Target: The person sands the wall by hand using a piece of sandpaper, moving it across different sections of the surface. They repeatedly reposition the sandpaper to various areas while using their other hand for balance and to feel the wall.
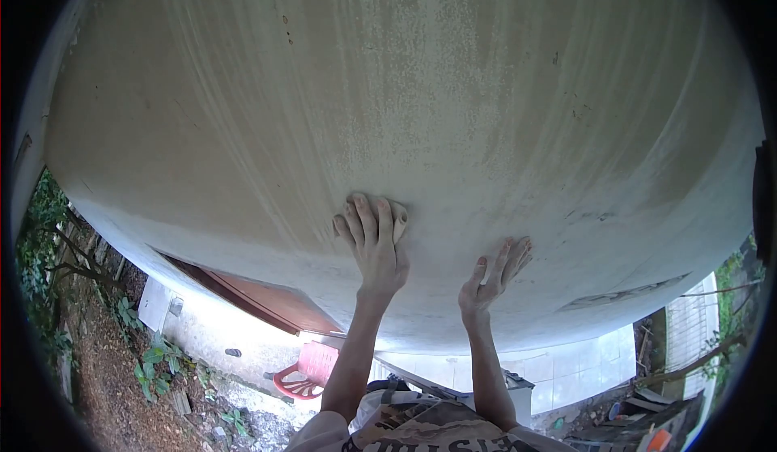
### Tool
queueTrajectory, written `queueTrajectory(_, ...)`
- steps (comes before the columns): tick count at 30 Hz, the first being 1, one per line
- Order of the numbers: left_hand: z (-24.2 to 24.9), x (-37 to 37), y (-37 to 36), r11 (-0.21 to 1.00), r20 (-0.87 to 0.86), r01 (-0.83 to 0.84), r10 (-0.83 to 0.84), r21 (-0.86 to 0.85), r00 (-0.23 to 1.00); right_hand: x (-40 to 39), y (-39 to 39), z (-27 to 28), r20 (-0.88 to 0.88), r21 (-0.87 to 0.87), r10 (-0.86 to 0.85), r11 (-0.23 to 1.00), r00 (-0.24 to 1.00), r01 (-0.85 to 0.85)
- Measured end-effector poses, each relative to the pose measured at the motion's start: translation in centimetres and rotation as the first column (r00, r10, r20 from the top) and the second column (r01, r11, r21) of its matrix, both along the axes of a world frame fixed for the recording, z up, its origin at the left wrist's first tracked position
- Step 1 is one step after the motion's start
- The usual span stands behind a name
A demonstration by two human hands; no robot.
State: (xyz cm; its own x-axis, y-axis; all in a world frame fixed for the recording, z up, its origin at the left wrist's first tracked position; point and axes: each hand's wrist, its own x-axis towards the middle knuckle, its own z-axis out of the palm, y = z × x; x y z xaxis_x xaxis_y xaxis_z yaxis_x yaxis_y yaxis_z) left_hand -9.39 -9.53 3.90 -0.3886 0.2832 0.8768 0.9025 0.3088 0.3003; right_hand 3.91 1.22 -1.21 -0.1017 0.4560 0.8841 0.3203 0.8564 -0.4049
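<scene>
hands (375, 251) (491, 280): 2 | forearms (354, 359) (486, 363): 2 | folded pad (401, 220): 1 | wall (243, 128): 1 | red chair (318, 360): 1

Daylight fills an outdoor yard, strongest on the pale ground (263, 415) around a red chair (316, 360), below a reddish-brown panel (271, 297). At left, brown dirt (101, 363) strewn with litter borders low, broad-leaved plants (154, 361), with denser greenery (39, 241) at the far edge. At right, white tiles (571, 363) catch the light beside a pale, slatted fence (699, 343). Dark boards (639, 422) lie in a jumble at lower right, a bright orange item (659, 441) among them, too small to identify.
</scene>
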Motion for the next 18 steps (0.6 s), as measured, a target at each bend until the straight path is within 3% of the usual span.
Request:
queueTrajectory(1, 4.8, -0.5, -0.3, 1.0, -0.095, -0.018, 0.019, 0.009, 0.995, 0.1, -0.2, -0.1, -0.001, -0.008, 0.002, 1.0, 1.0, -0.002)
queueTrajectory(3, 12.8, -0.9, -1.3, 1.0, -0.119, 0.025, -0.023, 0.013, 0.993, 0.0, -0.2, 0.2, -0.005, -0.016, 0.007, 1.0, 1.0, -0.007)
queueTrajectory(6, 13.8, -1.3, -1.2, 0.999, -0.166, -0.024, 0.017, -0.039, 0.986, -0.2, -0.1, -0.1, -0.011, -0.024, -0.012, 1.0, 1.0, 0.012)
queueTrajectory(8, 8.2, -1.0, -0.6, 0.998, -0.137, -0.03, 0.022, -0.061, 0.99, -0.2, 0.2, -0.2, -0.011, -0.016, 0.001, 1.0, 1.0, -0.002)
queueTrajectory(12, -11.2, 0.4, 0.0, 0.983, -0.092, -0.015, -0.002, -0.183, 0.996, 0.1, 0.3, -0.5, 0.015, -0.006, 0.002, 1.0, 1.0, -0.002)
queueTrajectory(13, -13.8, 0.5, 0.0, 0.979, -0.072, -0.01, -0.005, -0.204, 0.997, 0.1, 0.3, -0.7, 0.017, -0.007, -0.001, 1.0, 1.0, 0.001)
queueTrajectory(16, -11.2, 1.0, 0.3, 0.986, 0.004, -0.033, 0.034, -0.162, 0.999, 0.3, 0.5, -0.7, 0.028, 0.016, -0.003, 1.0, 1.0, 0.003)
queueTrajectory(18, -5.8, 0.4, 0.5, 1.0, 0.042, -0.014, 0.013, 0.01, 0.999, 0.2, 0.7, -0.8, 0.025, 0.036, -0.005, 0.999, 1.0, 0.004)
